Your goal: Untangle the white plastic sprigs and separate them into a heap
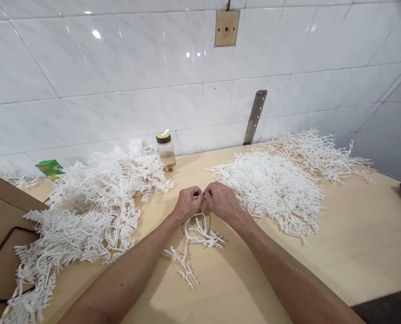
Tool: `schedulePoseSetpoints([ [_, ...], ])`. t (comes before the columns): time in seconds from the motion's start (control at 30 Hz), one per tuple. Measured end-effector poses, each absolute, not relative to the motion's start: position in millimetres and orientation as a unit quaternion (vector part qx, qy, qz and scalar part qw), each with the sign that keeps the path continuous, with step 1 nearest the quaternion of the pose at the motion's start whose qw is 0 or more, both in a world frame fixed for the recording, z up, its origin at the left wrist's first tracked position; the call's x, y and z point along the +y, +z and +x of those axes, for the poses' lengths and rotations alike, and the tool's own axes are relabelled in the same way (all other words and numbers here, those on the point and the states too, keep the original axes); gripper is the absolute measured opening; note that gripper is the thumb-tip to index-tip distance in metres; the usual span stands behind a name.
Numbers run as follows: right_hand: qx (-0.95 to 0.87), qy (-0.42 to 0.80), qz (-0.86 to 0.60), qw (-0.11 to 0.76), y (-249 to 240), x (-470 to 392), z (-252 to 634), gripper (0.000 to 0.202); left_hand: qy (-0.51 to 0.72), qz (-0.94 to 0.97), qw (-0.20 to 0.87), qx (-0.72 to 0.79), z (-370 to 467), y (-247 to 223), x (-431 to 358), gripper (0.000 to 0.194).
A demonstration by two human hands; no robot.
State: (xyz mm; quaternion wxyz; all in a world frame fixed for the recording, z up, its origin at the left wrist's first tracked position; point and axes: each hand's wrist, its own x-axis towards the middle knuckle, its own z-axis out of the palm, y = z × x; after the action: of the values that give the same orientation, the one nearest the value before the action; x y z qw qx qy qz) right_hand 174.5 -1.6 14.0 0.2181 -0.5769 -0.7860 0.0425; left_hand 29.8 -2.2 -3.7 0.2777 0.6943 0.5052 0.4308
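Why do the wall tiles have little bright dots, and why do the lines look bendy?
In the head view, the wall tiles are glossy and reflect lamps as small glare spots; the wide lens curves their straight lines; both hands look sharp, casting soft shadows on the table.

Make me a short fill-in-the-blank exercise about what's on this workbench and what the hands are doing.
1. Both hands, the left hand and the right hand, pinch one white plastic ____ between them.
2. The jar by the wall has a ____ lid.
3. The big heap lies on the person's ____ side.
4. The small box by the wall is ____.

Missing words: branch; brown; left; green
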Motion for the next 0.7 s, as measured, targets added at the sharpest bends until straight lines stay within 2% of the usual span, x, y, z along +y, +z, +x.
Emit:
schedulePoseSetpoints([
  [0.1,-0.743,0.001,-0.639,0.201,14,6,182,0.019,0.411,0.711,0.293,0.49,32,-5,-5,0.013],
  [0.17,-0.713,0.004,-0.66,0.236,13,13,193,0.016,0.409,0.731,0.276,0.472,33,-7,-7,0.012],
  [0.27,-0.682,0.055,-0.653,0.325,14,18,208,0.015,0.414,0.756,0.19,0.47,33,-11,-7,0.011],
  [0.33,-0.673,0.137,-0.635,0.353,19,16,210,0.015,0.413,0.766,0.12,0.478,32,-14,-5,0.011],
  [0.47,-0.704,0.28,-0.573,0.314,27,4,197,0.026,0.372,0.785,0.027,0.495,30,-16,-1,0.015],
  [0.57,-0.707,0.315,-0.559,0.296,26,0,190,0.027,0.349,0.785,-0.004,0.512,31,-17,-1,0.018],
  [0.7,-0.707,0.317,-0.554,0.305,21,2,191,0.022,0.366,0.786,-0.003,0.499,32,-16,-3,0.012],
])
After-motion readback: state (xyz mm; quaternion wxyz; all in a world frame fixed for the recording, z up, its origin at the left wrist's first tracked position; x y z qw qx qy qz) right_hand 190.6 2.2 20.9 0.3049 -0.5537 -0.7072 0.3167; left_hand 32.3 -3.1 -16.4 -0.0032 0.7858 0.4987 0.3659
